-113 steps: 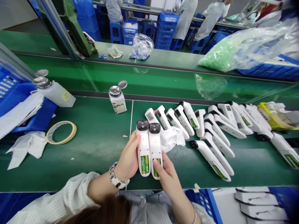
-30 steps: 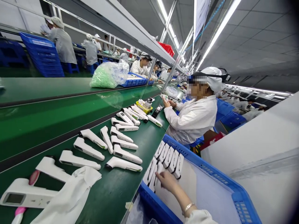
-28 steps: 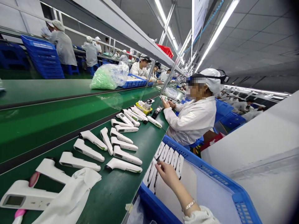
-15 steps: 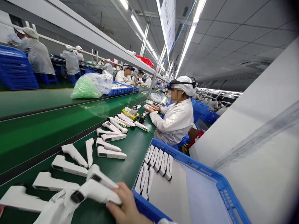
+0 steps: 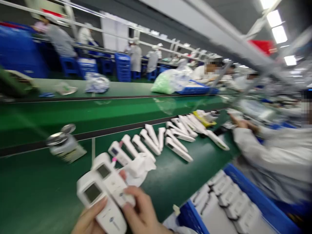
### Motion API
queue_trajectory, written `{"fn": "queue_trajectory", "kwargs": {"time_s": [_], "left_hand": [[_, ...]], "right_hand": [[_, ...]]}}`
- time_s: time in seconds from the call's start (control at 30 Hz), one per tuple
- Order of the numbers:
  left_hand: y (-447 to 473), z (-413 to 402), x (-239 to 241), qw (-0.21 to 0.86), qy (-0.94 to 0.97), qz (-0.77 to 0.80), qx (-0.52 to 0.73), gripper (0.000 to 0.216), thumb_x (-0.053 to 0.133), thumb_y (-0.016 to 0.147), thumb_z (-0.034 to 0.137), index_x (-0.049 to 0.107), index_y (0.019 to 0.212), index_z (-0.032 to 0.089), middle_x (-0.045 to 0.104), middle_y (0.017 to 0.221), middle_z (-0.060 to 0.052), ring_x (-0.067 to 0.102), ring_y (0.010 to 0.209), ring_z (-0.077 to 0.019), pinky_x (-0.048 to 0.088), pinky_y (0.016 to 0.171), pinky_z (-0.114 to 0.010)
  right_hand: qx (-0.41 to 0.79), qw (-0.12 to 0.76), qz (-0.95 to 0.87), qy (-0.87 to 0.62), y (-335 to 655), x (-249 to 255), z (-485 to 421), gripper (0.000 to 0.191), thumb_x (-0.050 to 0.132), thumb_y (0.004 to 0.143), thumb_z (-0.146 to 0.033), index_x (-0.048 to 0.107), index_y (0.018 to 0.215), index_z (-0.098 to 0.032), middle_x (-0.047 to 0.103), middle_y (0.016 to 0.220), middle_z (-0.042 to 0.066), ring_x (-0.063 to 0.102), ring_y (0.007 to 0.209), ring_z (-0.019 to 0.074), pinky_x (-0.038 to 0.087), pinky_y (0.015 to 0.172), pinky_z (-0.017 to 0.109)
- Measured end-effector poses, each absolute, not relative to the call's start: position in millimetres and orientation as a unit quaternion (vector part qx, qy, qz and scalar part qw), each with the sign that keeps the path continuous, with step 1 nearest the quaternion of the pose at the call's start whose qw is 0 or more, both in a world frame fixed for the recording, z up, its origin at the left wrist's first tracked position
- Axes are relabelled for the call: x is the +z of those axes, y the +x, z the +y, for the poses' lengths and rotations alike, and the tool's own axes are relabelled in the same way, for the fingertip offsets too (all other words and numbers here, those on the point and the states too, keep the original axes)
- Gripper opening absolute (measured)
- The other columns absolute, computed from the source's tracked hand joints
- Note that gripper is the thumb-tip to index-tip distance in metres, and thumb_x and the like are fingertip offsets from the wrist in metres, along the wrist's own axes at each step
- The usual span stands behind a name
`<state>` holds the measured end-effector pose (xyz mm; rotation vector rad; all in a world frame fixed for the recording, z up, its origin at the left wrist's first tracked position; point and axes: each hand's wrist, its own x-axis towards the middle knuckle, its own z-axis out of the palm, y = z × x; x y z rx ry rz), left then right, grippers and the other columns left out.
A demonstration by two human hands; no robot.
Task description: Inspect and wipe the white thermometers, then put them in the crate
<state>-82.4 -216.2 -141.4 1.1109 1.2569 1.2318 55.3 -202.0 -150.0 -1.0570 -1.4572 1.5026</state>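
Observation:
Two white infrared thermometers with small grey screens are held side by side, screens facing me. My left hand (image 5: 89, 219) is closed on the nearer thermometer (image 5: 110, 214), its thumb lying along the edge below the screen. Around the lower end of the other thermometer (image 5: 114, 183) my right hand (image 5: 142, 209) is closed, fingers on its front and side. Just beyond them a crumpled white cloth (image 5: 140, 167) lies on the green bench (image 5: 60, 195). Several more thermometers (image 5: 145, 148) lie in a slanting row along the bench.
A blue crate (image 5: 192, 216) with rows of white thermometers stands at the lower right. A co-worker's white sleeve (image 5: 251, 139) reaches in from the right. At left is a shiny metal-lidded container (image 5: 65, 144). Behind runs a green conveyor (image 5: 60, 113); a yellow tray (image 5: 203, 120) sits farther along.
My view has swung left, so the bench row and crate appear farther right. My left hand has come into view holding a thermometer, and both thermometers' screens now face me.

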Motion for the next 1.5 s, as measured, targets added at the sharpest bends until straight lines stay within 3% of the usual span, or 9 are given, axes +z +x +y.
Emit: {"fn": "queue_trajectory", "kwargs": {"time_s": [0.1, 0.2, 0.33, 0.47, 0.77, 1.0, 1.2, 1.37, 1.5], "left_hand": [[-95.6, -221.0, -135.7, 0.682, 0.223, 0.396, 0.574, 0.049, 0.043, 0.084, 0.045, 0.051, 0.127, 0.023, 0.065, 0.113, -0.009, 0.064, 0.094, -0.0274, 0.051, 0.081, -0.042], [-97.7, -219.5, -132.0, 0.752, 0.154, 0.271, 0.581, 0.057, 0.057, 0.077, 0.044, 0.052, 0.127, 0.018, 0.058, 0.125, -0.013, 0.06, 0.101, -0.0297, 0.049, 0.085, -0.042], [-98.7, -220.4, -132.5, 0.785, 0.139, 0.204, 0.568, 0.077, 0.054, 0.071, 0.066, 0.05, 0.129, 0.015, 0.045, 0.138, -0.014, 0.045, 0.121, -0.032, 0.041, 0.097, -0.043], [-101.9, -218.9, -130.0, 0.8, 0.089, 0.173, 0.567, 0.093, 0.033, 0.068, 0.081, 0.051, 0.127, 0.012, 0.055, 0.128, -0.015, 0.044, 0.123, -0.0294, 0.038, 0.099, -0.038], [-107.0, -211.6, -119.6, 0.778, -0.025, 0.151, 0.609, 0.08, 0.025, 0.082, 0.068, 0.052, 0.124, 0.005, 0.061, 0.119, -0.014, 0.054, 0.11, -0.025, 0.04, 0.092, -0.035], [-111.2, -212.3, -124.9, 0.776, -0.027, 0.163, 0.608, 0.081, 0.029, 0.08, 0.069, 0.052, 0.123, 0.004, 0.066, 0.107, -0.015, 0.061, 0.094, -0.0242, 0.044, 0.085, -0.035], [-106.7, -213.9, -128.5, 0.761, -0.031, 0.212, 0.612, 0.068, 0.032, 0.083, 0.064, 0.058, 0.115, 0.01, 0.069, 0.095, -0.013, 0.063, 0.09, -0.0252, 0.048, 0.075, -0.033], [-101.6, -216.2, -135.2, 0.783, 0.006, 0.216, 0.584, 0.064, 0.041, 0.077, 0.068, 0.064, 0.104, 0.015, 0.07, 0.089, -0.012, 0.066, 0.074, -0.0286, 0.048, 0.049, -0.032], [-99.8, -214.8, -135.3, 0.737, -0.028, 0.222, 0.637, 0.049, 0.044, 0.082, 0.058, 0.068, 0.091, 0.015, 0.071, 0.082, -0.008, 0.066, 0.076, -0.0229, 0.051, 0.064, -0.03]], "right_hand": [[0.737, 0.357, -0.448, -0.358, 52.0, -150.5, -202.8, 0.052, 0.058, 0.084, -0.04, 0.039, 0.131, -0.034, 0.063, 0.112, 0.005, 0.061, 0.101, 0.0215, 0.051, 0.086, 0.036], [0.77, 0.323, -0.436, -0.336, 56.0, -151.8, -211.2, 0.05, 0.06, 0.084, -0.033, 0.041, 0.13, -0.039, 0.055, 0.129, 0.002, 0.054, 0.114, 0.0198, 0.047, 0.094, 0.035], [0.734, 0.327, -0.475, -0.359, 60.5, -148.9, -222.0, 0.048, 0.061, 0.084, -0.029, 0.045, 0.127, -0.041, 0.054, 0.13, 0.001, 0.054, 0.116, 0.0199, 0.045, 0.098, 0.039], [0.738, 0.312, -0.494, -0.338, 57.0, -144.5, -223.1, 0.051, 0.058, 0.086, -0.024, 0.04, 0.13, -0.041, 0.057, 0.127, 0.001, 0.056, 0.112, 0.0181, 0.05, 0.094, 0.035], [0.705, 0.304, -0.543, -0.34, 55.3, -151.4, -228.2, 0.057, 0.055, 0.088, -0.019, 0.031, 0.134, -0.043, 0.053, 0.13, 0.002, 0.055, 0.113, 0.0167, 0.051, 0.091, 0.03], [0.701, 0.308, -0.551, -0.332, 54.9, -152.3, -230.0, 0.057, 0.055, 0.087, -0.018, 0.031, 0.134, -0.041, 0.049, 0.133, 0.003, 0.052, 0.116, 0.0183, 0.051, 0.091, 0.031], [0.679, 0.295, -0.545, -0.393, 47.3, -147.0, -221.4, 0.051, 0.057, 0.087, -0.027, 0.031, 0.13, -0.035, 0.061, 0.11, 0.003, 0.061, 0.097, 0.0165, 0.054, 0.081, 0.029], [0.685, 0.299, -0.524, -0.409, 39.2, -145.6, -207.4, 0.027, 0.052, 0.089, -0.034, 0.041, 0.113, -0.03, 0.059, 0.076, -0.003, 0.053, 0.058, 0.0096, 0.048, 0.052, 0.02], [0.717, 0.27, -0.503, -0.401, 41.5, -143.2, -202.7, 0.043, 0.064, 0.08, -0.027, 0.039, 0.115, -0.03, 0.052, 0.073, -0.005, 0.044, 0.056, 0.008, 0.041, 0.05, 0.018]]}}
